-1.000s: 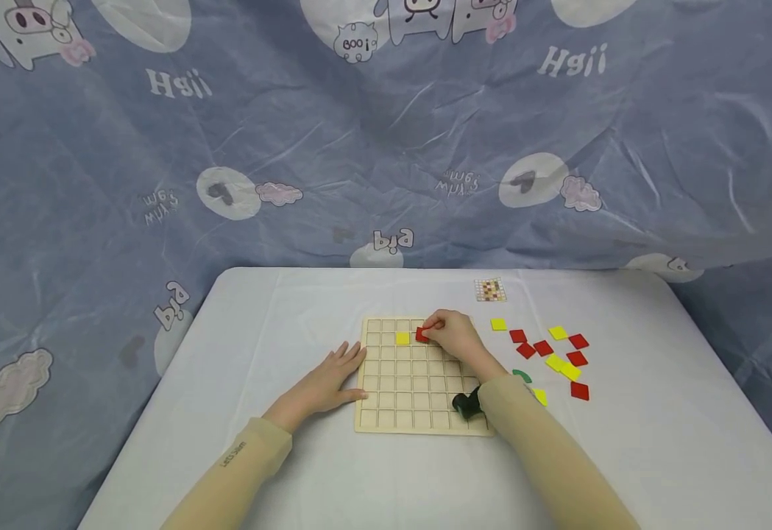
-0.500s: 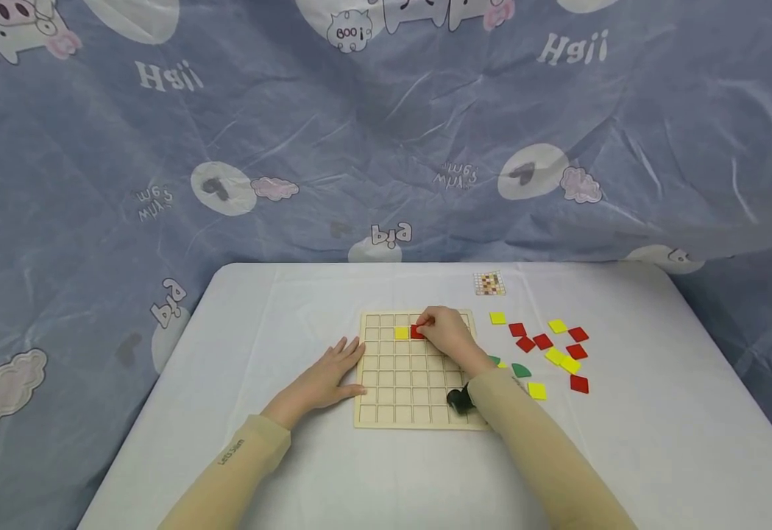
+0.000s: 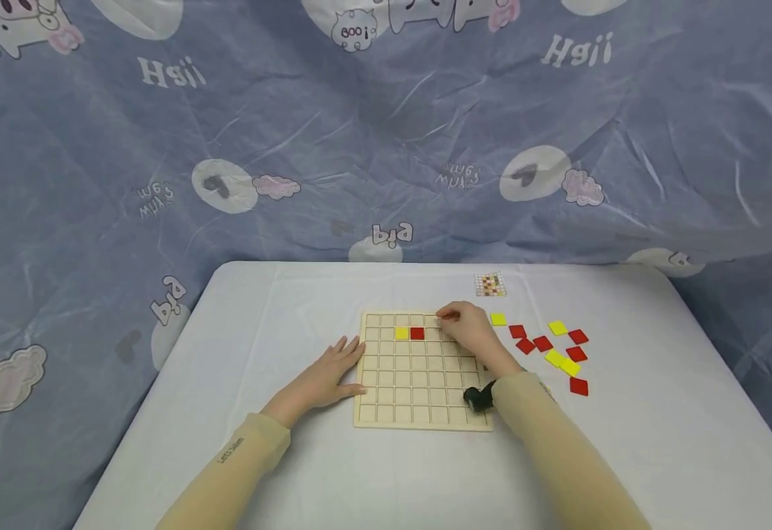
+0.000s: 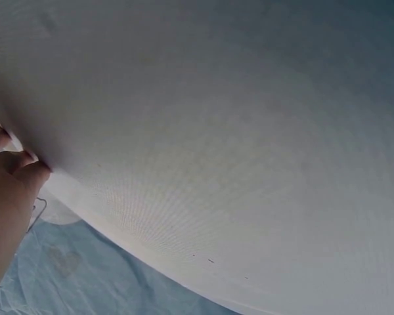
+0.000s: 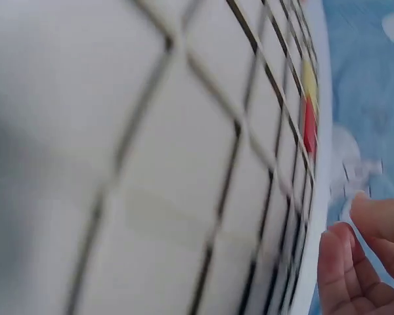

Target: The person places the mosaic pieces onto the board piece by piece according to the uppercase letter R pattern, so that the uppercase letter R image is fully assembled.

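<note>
A wooden grid board (image 3: pixel 404 410) lies on the white table. In one of its upper rows a yellow square tile (image 3: pixel 402 333) and a red square tile (image 3: pixel 416 333) sit side by side in neighbouring cells. My left hand (image 3: pixel 328 377) rests at the board's left edge, fingers spread, with fingertips and thumb right at the rim. Over the board's upper right corner is my right hand (image 3: pixel 470 327), which holds nothing. Its loosely bent thumb and fingers (image 5: pixel 333 256) stand apart in the right wrist view, where the two tiles also show far along the grid.
Loose red tiles (image 3: pixel 542 344) and yellow tiles (image 3: pixel 558 328) lie scattered right of the board. Behind them is a small card with a coloured grid pattern (image 3: pixel 489 284). A black device (image 3: pixel 478 398) at the right wrist overlaps the board. A blue printed cloth (image 3: pixel 333 132) hangs behind the table.
My right hand has set the red tile into the cell beside the yellow one, let go and drawn off to the right. My left hand has stayed at the board's left edge.
</note>
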A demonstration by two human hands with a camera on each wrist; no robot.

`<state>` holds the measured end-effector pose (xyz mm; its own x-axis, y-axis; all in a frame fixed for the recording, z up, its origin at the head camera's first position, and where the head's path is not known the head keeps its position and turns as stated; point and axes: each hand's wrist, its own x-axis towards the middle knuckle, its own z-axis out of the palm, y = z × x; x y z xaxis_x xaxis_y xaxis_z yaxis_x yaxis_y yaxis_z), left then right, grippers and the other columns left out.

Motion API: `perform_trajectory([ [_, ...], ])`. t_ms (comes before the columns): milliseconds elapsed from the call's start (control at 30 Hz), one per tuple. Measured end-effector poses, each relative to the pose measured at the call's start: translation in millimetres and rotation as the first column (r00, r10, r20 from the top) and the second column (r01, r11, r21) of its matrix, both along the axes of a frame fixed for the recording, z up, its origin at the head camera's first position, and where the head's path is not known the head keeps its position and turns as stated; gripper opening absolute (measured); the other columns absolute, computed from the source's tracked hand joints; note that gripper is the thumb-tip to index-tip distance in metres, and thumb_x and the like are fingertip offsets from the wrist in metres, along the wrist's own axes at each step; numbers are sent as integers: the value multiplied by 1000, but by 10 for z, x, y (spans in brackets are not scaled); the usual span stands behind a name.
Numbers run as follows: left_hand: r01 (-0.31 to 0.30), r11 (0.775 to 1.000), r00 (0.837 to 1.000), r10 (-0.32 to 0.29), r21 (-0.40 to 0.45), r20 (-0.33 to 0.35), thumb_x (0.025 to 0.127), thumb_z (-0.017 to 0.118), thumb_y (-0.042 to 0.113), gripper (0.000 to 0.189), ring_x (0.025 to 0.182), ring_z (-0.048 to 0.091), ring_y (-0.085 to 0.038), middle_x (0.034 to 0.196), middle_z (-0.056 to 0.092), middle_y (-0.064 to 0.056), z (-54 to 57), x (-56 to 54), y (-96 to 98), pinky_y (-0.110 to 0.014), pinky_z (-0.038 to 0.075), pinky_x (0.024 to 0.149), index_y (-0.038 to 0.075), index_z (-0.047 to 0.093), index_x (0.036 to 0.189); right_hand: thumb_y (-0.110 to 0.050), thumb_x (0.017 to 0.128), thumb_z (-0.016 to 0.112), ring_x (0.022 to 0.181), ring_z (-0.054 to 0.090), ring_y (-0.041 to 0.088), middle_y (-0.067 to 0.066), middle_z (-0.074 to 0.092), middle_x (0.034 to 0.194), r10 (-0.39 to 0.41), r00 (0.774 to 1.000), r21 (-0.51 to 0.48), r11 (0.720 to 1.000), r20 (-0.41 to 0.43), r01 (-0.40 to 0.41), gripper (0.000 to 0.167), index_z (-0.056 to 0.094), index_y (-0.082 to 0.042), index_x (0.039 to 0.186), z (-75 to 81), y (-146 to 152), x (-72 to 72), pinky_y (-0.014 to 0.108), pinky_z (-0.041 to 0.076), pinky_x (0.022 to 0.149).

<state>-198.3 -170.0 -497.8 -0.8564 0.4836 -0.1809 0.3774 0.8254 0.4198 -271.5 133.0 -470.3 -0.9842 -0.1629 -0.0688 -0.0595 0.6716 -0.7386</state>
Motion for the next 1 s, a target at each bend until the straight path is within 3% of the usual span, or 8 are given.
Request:
perform_trajectory([
  [233, 7, 1000, 1000, -7, -21, -13, 92, 62, 51, 87, 153, 8, -35, 165, 17, -10, -10, -23, -26, -51, 15, 124, 10, 22, 157, -16, 97, 61, 92, 63, 29, 20, 67, 109, -185, 983, 67, 980, -11, 185, 25, 68, 0, 114, 0, 542, -101, 36, 54, 76],
  [467, 11, 1000, 1000, -11, -11, -4, 92, 61, 52, 87, 153, 7, -34, 165, 15, -9, -44, -16, -38, -50, 14, 124, 11, 21, 158, -19, 93, 65, 88, 59, 30, 21, 65, 103, -333, 943, 134, 935, 5, 329, 29, 64, 4, 111, -71, 736, -131, 38, 52, 75],
  [733, 2, 1000, 1000, -2, -9, 0, 92, 61, 51, 86, 154, 7, -33, 165, 14, -9, -23, -1, -14, -50, 13, 125, 10, 22, 157, -20, 88, 74, 84, 57, 28, 18, 63, 95, -397, 915, 165, 909, 75, 382, 33, 62, 3, 109, -110, 719, -143, 34, 48, 69],
  [1000, -4, 1000, 1000, 4, -6, -7, 93, 62, 49, 85, 153, 8, -34, 165, 16, -11, -17, -4, -6, -50, 14, 124, 8, 23, 157, -17, 89, 71, 91, 56, 31, 23, 62, 109, -398, 909, 186, 909, 123, 372, 35, 60, 5, 114, -75, 672, -142, 39, 51, 77],
])
